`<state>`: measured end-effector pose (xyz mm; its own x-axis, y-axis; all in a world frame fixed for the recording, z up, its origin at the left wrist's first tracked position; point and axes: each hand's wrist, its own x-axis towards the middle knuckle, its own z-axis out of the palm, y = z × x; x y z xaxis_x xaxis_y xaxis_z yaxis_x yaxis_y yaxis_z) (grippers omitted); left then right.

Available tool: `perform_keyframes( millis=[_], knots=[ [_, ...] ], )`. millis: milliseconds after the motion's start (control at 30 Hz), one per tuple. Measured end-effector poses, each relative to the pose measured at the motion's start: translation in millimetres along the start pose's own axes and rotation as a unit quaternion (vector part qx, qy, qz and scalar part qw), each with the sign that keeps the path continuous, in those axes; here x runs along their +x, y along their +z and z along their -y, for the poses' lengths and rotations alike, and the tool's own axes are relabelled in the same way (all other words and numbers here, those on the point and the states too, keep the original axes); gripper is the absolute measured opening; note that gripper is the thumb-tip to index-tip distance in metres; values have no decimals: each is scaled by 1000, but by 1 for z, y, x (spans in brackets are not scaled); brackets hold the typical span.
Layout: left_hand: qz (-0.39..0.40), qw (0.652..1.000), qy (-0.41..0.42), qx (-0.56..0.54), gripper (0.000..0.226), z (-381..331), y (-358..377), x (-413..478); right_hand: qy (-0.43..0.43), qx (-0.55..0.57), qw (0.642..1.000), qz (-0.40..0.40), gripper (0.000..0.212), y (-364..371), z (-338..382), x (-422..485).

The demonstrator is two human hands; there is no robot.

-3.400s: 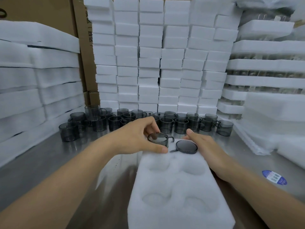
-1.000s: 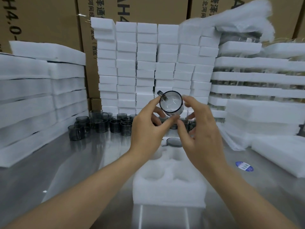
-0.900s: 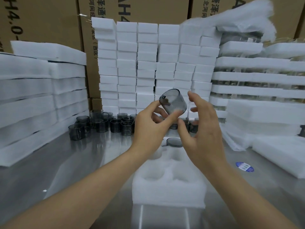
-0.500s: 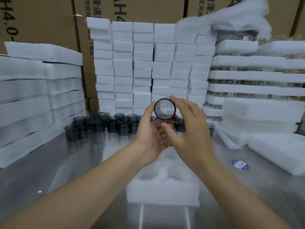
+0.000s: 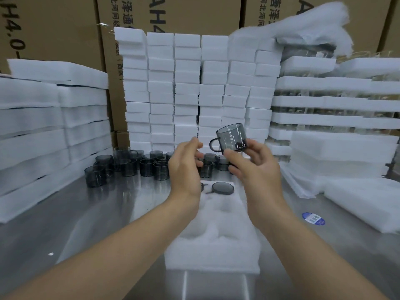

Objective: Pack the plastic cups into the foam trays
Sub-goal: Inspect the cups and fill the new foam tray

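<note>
Even, cool light from above. My table carries pale glare, and bright streaks glint on the cup. My left hand is slightly blurred; foam stacks bow at the left edge.

Steel table in front of me, blue label stuck at my right, white scrap left, printed cardboard boxes behind.
</note>
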<state>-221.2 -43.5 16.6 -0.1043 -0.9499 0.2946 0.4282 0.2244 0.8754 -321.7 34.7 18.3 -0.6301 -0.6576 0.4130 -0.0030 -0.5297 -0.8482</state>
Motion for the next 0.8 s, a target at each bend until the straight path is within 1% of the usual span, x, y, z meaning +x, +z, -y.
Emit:
perform_keyframes(
  millis=[33,100,167,267,300,367,433,500,567,633,667,733,800],
  knots=[
    [-4,1000,-28,-4,27,0,-2,2,49,36,998,16,37,0,2,1],
    [32,993,-108,-36,31,1,-6,4,138,101,983,62,32,-1,5,1],
    [86,982,-158,-62,43,2,-8,6,206,132,964,102,44,0,7,-2],
    [170,970,-160,-70,58,3,-9,8,253,117,953,122,60,4,4,-5],
    [185,965,-166,-79,61,3,-8,7,258,107,952,123,62,5,3,-6],
    [191,964,-169,-80,63,3,-6,7,265,103,951,121,61,6,2,-7],
    [180,970,-151,-62,68,6,-6,6,262,98,953,118,59,5,2,-6],
    [166,976,-131,-49,67,9,-5,7,243,34,961,130,55,4,2,-6],
    [151,980,-123,-44,67,10,-6,6,204,-43,968,141,44,8,-2,-9],
    [131,983,-121,-47,71,9,-6,5,154,-76,978,121,32,13,-8,-13],
    [128,984,-117,-48,71,8,-6,4,126,-86,983,106,30,15,-10,-16],
    [132,984,-111,-49,68,6,-5,2,75,-101,989,82,37,16,-14,-17],
    [141,983,-106,-51,64,4,-4,0,52,-94,992,73,38,16,-14,-16]
  ],
)
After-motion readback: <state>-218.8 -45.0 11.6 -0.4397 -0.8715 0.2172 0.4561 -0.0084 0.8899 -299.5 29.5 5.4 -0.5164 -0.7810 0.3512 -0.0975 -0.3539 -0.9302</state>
